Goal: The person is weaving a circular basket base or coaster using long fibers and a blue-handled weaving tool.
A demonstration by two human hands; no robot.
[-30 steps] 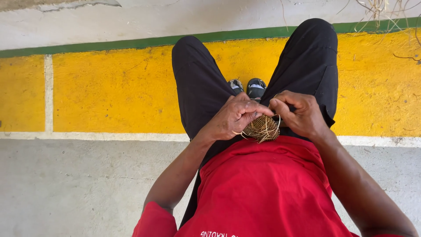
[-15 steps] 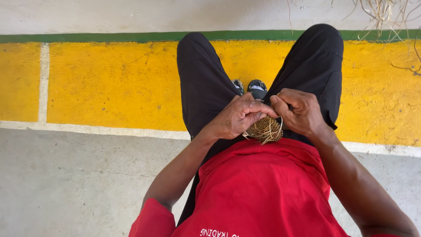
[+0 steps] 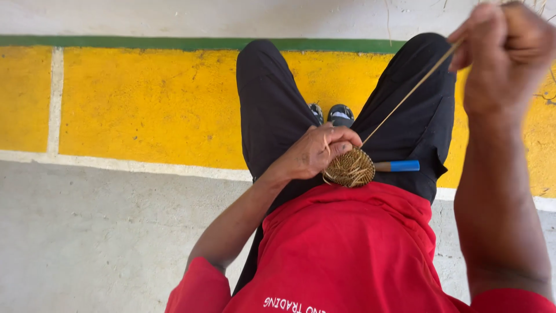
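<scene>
Woven fibre piece: one small round coil [image 3: 349, 168] of tan straw-like strands is resting on the person's lap, just above the hem of the red shirt [image 3: 347, 249].
Look of the coil: flat, disc-shaped, tightly wound in rings, with a few loose strand ends sticking out at its lower left edge.
Containers: none are showing; the coil is holding nothing.
Strand: one thin tan strand [image 3: 408, 93] is running taut from the coil's upper edge up and to the right, into the raised hand.
Left hand: the left hand [image 3: 315, 152] is closing its fingers on the coil's left and upper edge, pinning it against the lap.
Right hand: the right hand [image 3: 507, 52] is lifted high at the upper right, well apart from the coil, fist clenched on the far end of the strand.
Tool: one slim tool with a blue handle [image 3: 399, 166] is lying on the right thigh, its tip touching or tucked behind the coil; which one cannot be told.
Clothing count: two black trouser legs [image 3: 272, 116], two dark shoes [image 3: 333, 113] between them.
Ground: grey concrete floor [image 3: 87, 232] is bordering a yellow painted band [image 3: 145, 104] edged with one green stripe [image 3: 116, 42].
</scene>
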